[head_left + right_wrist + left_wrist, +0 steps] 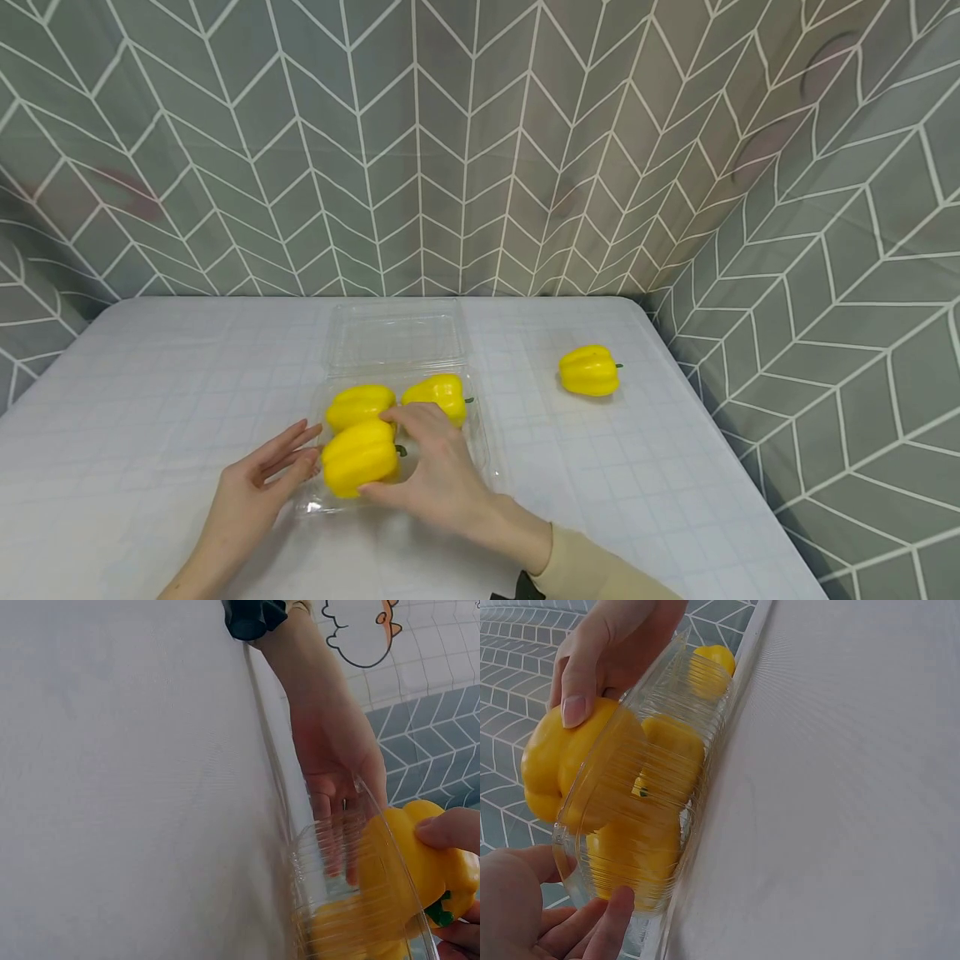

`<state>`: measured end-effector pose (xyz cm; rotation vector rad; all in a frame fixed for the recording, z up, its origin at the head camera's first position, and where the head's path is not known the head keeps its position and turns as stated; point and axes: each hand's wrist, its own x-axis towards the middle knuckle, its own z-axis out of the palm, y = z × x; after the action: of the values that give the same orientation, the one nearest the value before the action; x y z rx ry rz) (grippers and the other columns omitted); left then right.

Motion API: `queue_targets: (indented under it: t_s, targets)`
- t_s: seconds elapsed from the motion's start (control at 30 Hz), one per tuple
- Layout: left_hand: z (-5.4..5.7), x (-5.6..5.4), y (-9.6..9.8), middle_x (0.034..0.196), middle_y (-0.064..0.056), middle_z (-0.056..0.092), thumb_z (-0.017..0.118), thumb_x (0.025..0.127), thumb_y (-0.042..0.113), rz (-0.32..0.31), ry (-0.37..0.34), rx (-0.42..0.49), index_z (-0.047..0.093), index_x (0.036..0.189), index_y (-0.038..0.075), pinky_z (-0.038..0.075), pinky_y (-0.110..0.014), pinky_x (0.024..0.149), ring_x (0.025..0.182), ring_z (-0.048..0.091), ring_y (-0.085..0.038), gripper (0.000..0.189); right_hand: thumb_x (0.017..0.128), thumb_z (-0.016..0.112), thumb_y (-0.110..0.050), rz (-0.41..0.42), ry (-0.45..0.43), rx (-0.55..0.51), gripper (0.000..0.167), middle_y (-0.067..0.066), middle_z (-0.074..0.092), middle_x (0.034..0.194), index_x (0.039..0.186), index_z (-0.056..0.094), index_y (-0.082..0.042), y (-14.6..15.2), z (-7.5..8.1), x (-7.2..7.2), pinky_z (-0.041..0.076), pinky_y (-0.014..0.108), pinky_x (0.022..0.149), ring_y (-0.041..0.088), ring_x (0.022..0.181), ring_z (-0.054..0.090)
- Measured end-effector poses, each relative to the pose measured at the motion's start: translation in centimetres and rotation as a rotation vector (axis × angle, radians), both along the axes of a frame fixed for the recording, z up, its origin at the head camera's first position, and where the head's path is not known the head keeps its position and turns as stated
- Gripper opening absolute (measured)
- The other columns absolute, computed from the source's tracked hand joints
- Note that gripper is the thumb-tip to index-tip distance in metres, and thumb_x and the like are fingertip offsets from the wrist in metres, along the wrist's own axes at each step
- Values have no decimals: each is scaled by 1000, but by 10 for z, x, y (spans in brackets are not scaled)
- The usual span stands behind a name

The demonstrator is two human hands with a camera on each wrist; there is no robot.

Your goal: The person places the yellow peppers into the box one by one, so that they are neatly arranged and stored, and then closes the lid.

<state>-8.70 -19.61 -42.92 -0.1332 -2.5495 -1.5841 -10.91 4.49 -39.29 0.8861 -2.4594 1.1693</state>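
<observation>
My right hand (442, 467) grips a yellow bell pepper (358, 458) between thumb and fingers, over the near left part of a clear plastic clamshell container (480, 450). The pepper's green stem (441, 909) points right in the head view. Two more yellow bell peppers, a left one (358, 404) and a right one (442, 392), lie in the container's far half. At the container's left side is my left hand (258, 479), its fingers fairly straight and touching the wall and rim. The left wrist view shows its fingertips (620, 900) against the ribbed plastic.
The container's lid (397, 337) lies folded open toward the back edge of the white-covered table (615, 500). Another yellow bell pepper (589, 371) lies apart on the right. A grey patterned curtain (450, 150) hangs behind and beside the table.
</observation>
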Motion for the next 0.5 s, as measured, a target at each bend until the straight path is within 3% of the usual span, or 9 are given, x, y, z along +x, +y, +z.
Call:
queue_targets:
  t_s: [0.5]
  targets:
    - [0, 0, 0, 136, -15, 63, 64, 99, 26, 0, -3, -4, 49, 146, 4, 56, -12, 79, 101, 63, 11, 54, 67, 93, -42, -59, 25, 81, 72, -3, 66, 124, 125, 61, -12, -4, -3, 4, 47, 30, 105, 12, 120, 55]
